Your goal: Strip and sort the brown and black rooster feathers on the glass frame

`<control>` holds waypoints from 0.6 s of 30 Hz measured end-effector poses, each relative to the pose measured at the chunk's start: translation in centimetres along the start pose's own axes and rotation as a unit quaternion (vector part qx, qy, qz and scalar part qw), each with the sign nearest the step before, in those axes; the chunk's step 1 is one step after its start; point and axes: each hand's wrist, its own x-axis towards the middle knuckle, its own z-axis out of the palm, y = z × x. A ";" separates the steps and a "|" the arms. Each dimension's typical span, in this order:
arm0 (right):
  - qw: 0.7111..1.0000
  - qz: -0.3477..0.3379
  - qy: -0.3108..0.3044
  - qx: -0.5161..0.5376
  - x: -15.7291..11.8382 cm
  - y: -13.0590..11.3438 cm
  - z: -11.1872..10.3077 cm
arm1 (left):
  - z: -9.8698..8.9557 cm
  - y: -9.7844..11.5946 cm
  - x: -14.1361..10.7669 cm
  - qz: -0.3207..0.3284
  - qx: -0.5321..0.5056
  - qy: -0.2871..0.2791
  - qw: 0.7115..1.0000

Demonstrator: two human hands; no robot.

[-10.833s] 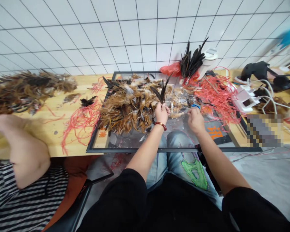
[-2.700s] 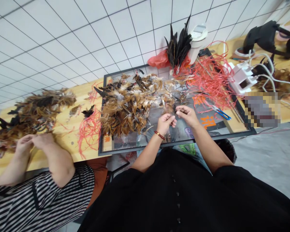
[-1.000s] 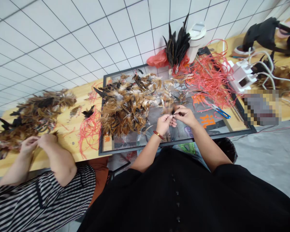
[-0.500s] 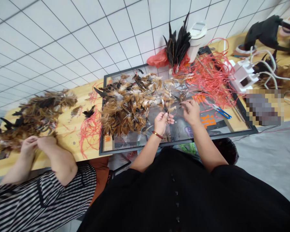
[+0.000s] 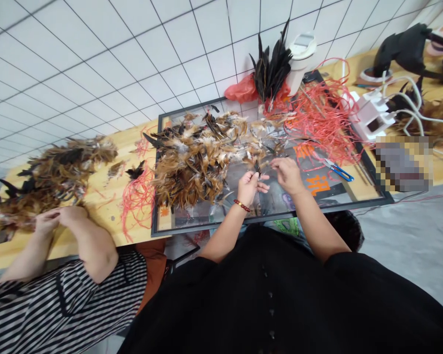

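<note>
My left hand (image 5: 248, 188), with a beaded bracelet at the wrist, pinches a small dark and brown feather bunch (image 5: 257, 168) between thumb and forefinger. Its other fingers stick out to the right. Just right of it is my right hand (image 5: 288, 175), fingertips drawn together and pointing at the feathers; whatever they hold is too small to make out. Beyond and left of both hands spreads a heap of brown, white and black feathers (image 5: 192, 167), lying on a black-framed glass panel (image 5: 251, 216).
Red plastic strands (image 5: 325, 115) and blue-handled snips (image 5: 338, 172) lie on the panel's right side. Black feathers (image 5: 271, 69) stand at the wall beside a white device (image 5: 301, 46). A power strip (image 5: 372, 115) sits right. At left, a co-worker's hands (image 5: 57, 217) touch another feather pile (image 5: 51, 177).
My right hand has shifted slightly left and nearer my left hand, its fingers drawn closer together. My left hand still pinches the feather bunch, moved a touch to the right.
</note>
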 end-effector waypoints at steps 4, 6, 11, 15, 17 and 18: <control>0.994 -0.036 -0.062 -0.086 0.0 -0.8 -0.1 | 0.2 0.1 0.0 -0.012 0.023 -0.002 1.000; 0.992 -0.048 -0.066 -0.091 0.0 -0.9 -0.1 | 0.4 0.2 -0.1 -0.018 0.028 0.006 0.999; 0.996 -0.070 -0.030 -0.039 -0.1 -0.6 -0.3 | 0.3 0.6 -0.1 -0.028 0.015 0.015 0.999; 0.992 -0.118 -0.010 -0.035 -0.1 -0.6 -0.2 | -0.8 1.4 0.1 -0.062 -0.012 -0.026 0.998; 0.992 -0.124 -0.015 -0.033 -0.1 -0.6 -0.2 | -1.3 1.8 0.2 -0.085 -0.025 -0.052 0.995; 0.992 -0.119 -0.019 -0.028 0.0 -0.6 -0.2 | -1.4 1.8 0.2 -0.093 -0.026 -0.061 0.993</control>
